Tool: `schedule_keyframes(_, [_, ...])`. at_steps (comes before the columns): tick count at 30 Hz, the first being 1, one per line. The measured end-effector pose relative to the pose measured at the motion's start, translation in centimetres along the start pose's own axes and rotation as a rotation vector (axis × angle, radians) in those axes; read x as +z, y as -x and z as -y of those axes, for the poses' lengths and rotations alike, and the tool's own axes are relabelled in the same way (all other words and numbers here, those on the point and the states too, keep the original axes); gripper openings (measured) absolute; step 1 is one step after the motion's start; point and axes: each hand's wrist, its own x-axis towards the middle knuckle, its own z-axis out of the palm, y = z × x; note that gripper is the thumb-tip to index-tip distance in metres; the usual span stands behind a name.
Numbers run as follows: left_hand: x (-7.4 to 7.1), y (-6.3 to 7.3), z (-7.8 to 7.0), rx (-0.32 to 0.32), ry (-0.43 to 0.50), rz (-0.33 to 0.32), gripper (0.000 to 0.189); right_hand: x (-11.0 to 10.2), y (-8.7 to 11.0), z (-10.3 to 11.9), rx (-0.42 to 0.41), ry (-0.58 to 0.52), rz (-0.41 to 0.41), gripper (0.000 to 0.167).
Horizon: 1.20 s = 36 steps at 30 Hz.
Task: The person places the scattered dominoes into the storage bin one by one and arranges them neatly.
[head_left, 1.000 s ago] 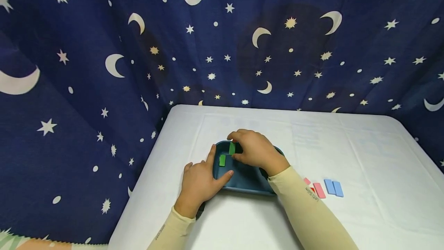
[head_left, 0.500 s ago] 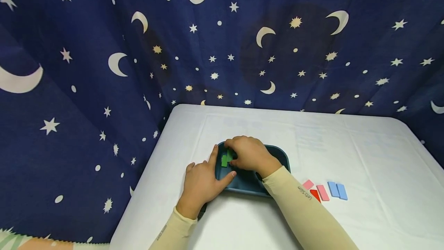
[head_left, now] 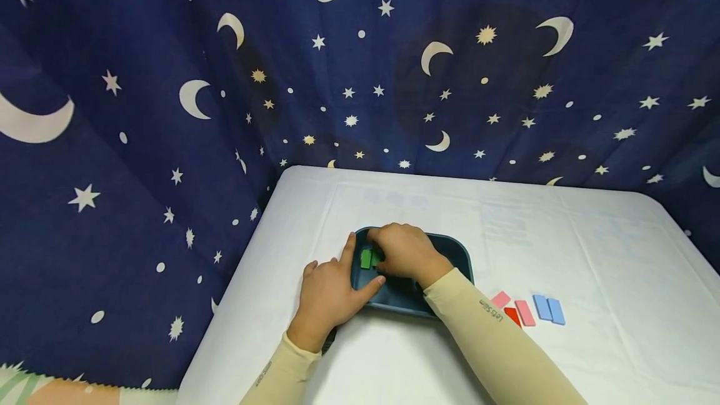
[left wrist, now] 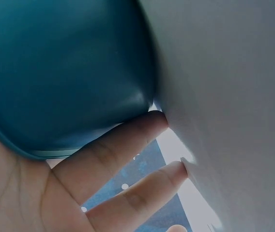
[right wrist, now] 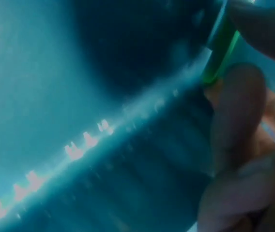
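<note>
A dark teal plastic bin (head_left: 396, 295) sits on the white-covered table. My left hand (head_left: 329, 295) rests against its left end, with straight fingers along the outside wall and the thumb over the front rim; the left wrist view shows the bin's wall (left wrist: 69, 72) beside those fingers. Inside the bin, at its left end, stands a small green block (head_left: 366, 259). Right beside it is a second green block (head_left: 375, 259), pinched between the thumb and fingers of my right hand (head_left: 407, 252). The right wrist view shows this held green block (right wrist: 222, 55) at the fingertips. My right hand hides part of the bin's interior.
To the right of the bin, two pink blocks (head_left: 525, 313), a red block (head_left: 512, 315) partly behind the right sleeve, and two blue blocks (head_left: 542, 307) lie on the table (head_left: 607, 267). A dark blue curtain (head_left: 394, 67) with moons and stars hangs behind and at the left.
My right hand has lowered the held green block into the bin, bringing it beside the other green block. The left hand keeps its place at the bin. The view has shifted slightly.
</note>
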Motion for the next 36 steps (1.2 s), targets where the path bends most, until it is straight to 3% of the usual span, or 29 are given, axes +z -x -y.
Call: schedule_keyframes(36, [-0.31, 0.04, -0.16, -0.001, 0.013, -0.006, 0.111, 0.78, -0.10, -0.01, 0.019, 0.008, 0.026, 0.044])
